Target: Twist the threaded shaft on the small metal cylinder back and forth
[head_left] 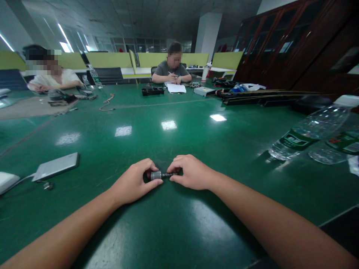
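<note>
One metal spindle [162, 175], well left of the closer water bottle [297, 139], spans two pinches; left hand [134, 183] on the barrel [156, 175], right hand [193, 172] on the threaded shaft [167, 175]; likely light, rigid and slick, it seems best held by the barrel

Left hand [134, 182] curled, right hand [193, 172] pinching
</note>
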Action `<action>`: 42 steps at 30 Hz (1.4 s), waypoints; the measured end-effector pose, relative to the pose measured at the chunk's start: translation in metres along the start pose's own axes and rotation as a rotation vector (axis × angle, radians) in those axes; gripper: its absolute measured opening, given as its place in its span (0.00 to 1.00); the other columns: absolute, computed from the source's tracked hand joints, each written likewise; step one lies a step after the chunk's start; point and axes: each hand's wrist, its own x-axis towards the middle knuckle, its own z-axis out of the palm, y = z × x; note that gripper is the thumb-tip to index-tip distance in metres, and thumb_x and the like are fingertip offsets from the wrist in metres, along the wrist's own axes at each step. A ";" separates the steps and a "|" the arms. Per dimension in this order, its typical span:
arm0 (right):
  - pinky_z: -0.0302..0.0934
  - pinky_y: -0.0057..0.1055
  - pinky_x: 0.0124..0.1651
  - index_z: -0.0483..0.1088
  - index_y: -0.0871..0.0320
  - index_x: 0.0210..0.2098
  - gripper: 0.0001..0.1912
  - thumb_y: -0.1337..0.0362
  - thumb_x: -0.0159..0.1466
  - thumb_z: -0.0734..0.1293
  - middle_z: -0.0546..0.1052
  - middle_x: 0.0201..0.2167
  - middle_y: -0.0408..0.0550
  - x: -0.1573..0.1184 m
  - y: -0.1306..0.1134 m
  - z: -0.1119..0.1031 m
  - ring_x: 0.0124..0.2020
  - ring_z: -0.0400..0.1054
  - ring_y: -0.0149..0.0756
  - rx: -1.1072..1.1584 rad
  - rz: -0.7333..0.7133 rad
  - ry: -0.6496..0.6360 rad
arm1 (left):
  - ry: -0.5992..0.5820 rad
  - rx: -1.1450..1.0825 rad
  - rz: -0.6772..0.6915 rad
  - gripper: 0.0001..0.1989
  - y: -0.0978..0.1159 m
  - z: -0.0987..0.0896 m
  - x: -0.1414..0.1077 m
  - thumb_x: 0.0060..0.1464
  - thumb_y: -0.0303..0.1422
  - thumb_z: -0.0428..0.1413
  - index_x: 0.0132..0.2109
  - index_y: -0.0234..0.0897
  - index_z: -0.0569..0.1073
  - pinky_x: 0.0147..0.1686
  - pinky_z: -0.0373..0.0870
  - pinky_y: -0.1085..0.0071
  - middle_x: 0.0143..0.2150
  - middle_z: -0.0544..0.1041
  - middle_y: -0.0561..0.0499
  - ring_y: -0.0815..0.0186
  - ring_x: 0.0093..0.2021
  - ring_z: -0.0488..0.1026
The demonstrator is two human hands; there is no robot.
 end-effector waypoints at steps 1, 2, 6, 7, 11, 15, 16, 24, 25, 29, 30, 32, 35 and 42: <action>0.59 0.29 0.40 0.78 0.59 0.37 0.08 0.69 0.57 0.71 0.78 0.32 0.47 0.000 0.000 0.000 0.36 0.69 0.34 0.000 0.002 -0.001 | -0.002 -0.003 0.000 0.10 0.000 0.000 0.000 0.56 0.38 0.59 0.38 0.37 0.70 0.34 0.66 0.69 0.35 0.73 0.51 0.64 0.34 0.70; 0.59 0.29 0.40 0.78 0.59 0.37 0.08 0.69 0.57 0.71 0.78 0.32 0.47 0.000 0.000 -0.001 0.36 0.69 0.34 -0.001 0.004 0.000 | -0.003 -0.005 -0.001 0.10 0.000 0.000 0.000 0.56 0.39 0.58 0.38 0.37 0.70 0.34 0.66 0.69 0.35 0.72 0.51 0.64 0.34 0.70; 0.59 0.29 0.40 0.78 0.59 0.37 0.08 0.70 0.57 0.71 0.78 0.32 0.47 0.000 0.001 -0.001 0.35 0.69 0.34 0.001 0.008 0.001 | -0.007 -0.011 -0.011 0.10 0.000 0.000 0.000 0.56 0.39 0.59 0.38 0.37 0.70 0.33 0.66 0.69 0.35 0.72 0.51 0.64 0.33 0.70; 0.59 0.29 0.40 0.78 0.59 0.37 0.08 0.70 0.57 0.72 0.78 0.32 0.47 0.000 0.001 -0.001 0.35 0.69 0.33 0.002 0.008 0.001 | -0.007 -0.012 -0.013 0.10 0.000 0.000 0.000 0.56 0.39 0.59 0.38 0.37 0.69 0.33 0.65 0.69 0.35 0.72 0.52 0.64 0.33 0.70; 0.59 0.28 0.39 0.78 0.59 0.37 0.07 0.69 0.57 0.72 0.78 0.32 0.46 0.000 0.001 -0.001 0.35 0.69 0.33 -0.005 0.003 0.002 | -0.010 -0.010 -0.012 0.10 -0.001 0.000 -0.001 0.56 0.39 0.59 0.38 0.37 0.70 0.34 0.65 0.69 0.35 0.72 0.52 0.64 0.33 0.70; 0.59 0.28 0.38 0.78 0.60 0.37 0.08 0.69 0.57 0.72 0.78 0.32 0.46 -0.001 0.002 -0.002 0.34 0.69 0.33 -0.005 0.004 0.001 | -0.013 -0.008 -0.015 0.10 -0.001 0.000 -0.001 0.56 0.39 0.59 0.38 0.37 0.70 0.34 0.65 0.69 0.35 0.72 0.51 0.64 0.34 0.70; 0.59 0.28 0.38 0.78 0.60 0.37 0.08 0.69 0.57 0.72 0.78 0.32 0.46 -0.001 0.002 -0.002 0.34 0.69 0.33 -0.003 0.004 0.001 | -0.013 -0.009 -0.015 0.10 -0.001 0.000 -0.001 0.56 0.39 0.59 0.38 0.37 0.70 0.34 0.65 0.69 0.35 0.72 0.51 0.64 0.34 0.69; 0.58 0.27 0.37 0.78 0.59 0.36 0.07 0.69 0.56 0.72 0.77 0.31 0.46 -0.001 0.004 -0.004 0.33 0.68 0.32 0.001 0.011 -0.003 | -0.008 -0.007 -0.023 0.10 -0.002 0.001 -0.001 0.56 0.39 0.59 0.38 0.37 0.70 0.34 0.65 0.69 0.35 0.72 0.52 0.64 0.34 0.70; 0.58 0.27 0.37 0.78 0.59 0.36 0.07 0.69 0.56 0.72 0.77 0.31 0.45 -0.001 0.004 -0.004 0.33 0.68 0.32 0.006 0.013 -0.005 | -0.007 -0.007 -0.021 0.10 -0.003 0.001 -0.001 0.56 0.39 0.59 0.38 0.37 0.70 0.34 0.65 0.69 0.35 0.72 0.51 0.64 0.34 0.70; 0.58 0.27 0.36 0.78 0.59 0.35 0.06 0.69 0.56 0.72 0.77 0.30 0.45 -0.003 0.007 -0.004 0.32 0.68 0.31 0.021 0.014 -0.005 | -0.006 -0.010 -0.008 0.10 -0.003 0.001 -0.001 0.56 0.38 0.59 0.39 0.37 0.70 0.34 0.66 0.69 0.36 0.73 0.51 0.64 0.34 0.70; 0.58 0.26 0.35 0.78 0.59 0.35 0.06 0.69 0.56 0.72 0.76 0.30 0.45 -0.003 0.007 -0.005 0.31 0.67 0.30 0.020 0.016 -0.002 | -0.004 -0.011 -0.007 0.10 -0.003 0.001 -0.001 0.56 0.38 0.59 0.39 0.37 0.70 0.35 0.66 0.69 0.36 0.73 0.51 0.64 0.34 0.70; 0.57 0.26 0.35 0.78 0.59 0.35 0.06 0.69 0.56 0.72 0.76 0.29 0.44 -0.003 0.008 -0.005 0.30 0.67 0.30 0.018 0.020 0.000 | -0.001 -0.010 -0.007 0.10 -0.002 0.001 -0.001 0.56 0.38 0.59 0.39 0.37 0.70 0.35 0.66 0.69 0.36 0.73 0.51 0.64 0.34 0.70; 0.57 0.26 0.34 0.78 0.59 0.35 0.07 0.69 0.55 0.73 0.76 0.29 0.44 -0.004 0.009 -0.006 0.30 0.67 0.30 0.021 0.029 -0.005 | -0.004 -0.006 -0.014 0.10 -0.001 0.001 0.000 0.56 0.38 0.59 0.39 0.37 0.70 0.35 0.66 0.69 0.35 0.73 0.51 0.64 0.34 0.70; 0.58 0.26 0.35 0.78 0.59 0.35 0.07 0.69 0.55 0.72 0.77 0.30 0.45 -0.004 0.009 -0.007 0.31 0.68 0.30 0.032 0.040 -0.014 | -0.003 -0.001 -0.026 0.10 0.000 0.000 0.000 0.56 0.39 0.59 0.38 0.37 0.70 0.34 0.66 0.69 0.35 0.72 0.51 0.64 0.34 0.70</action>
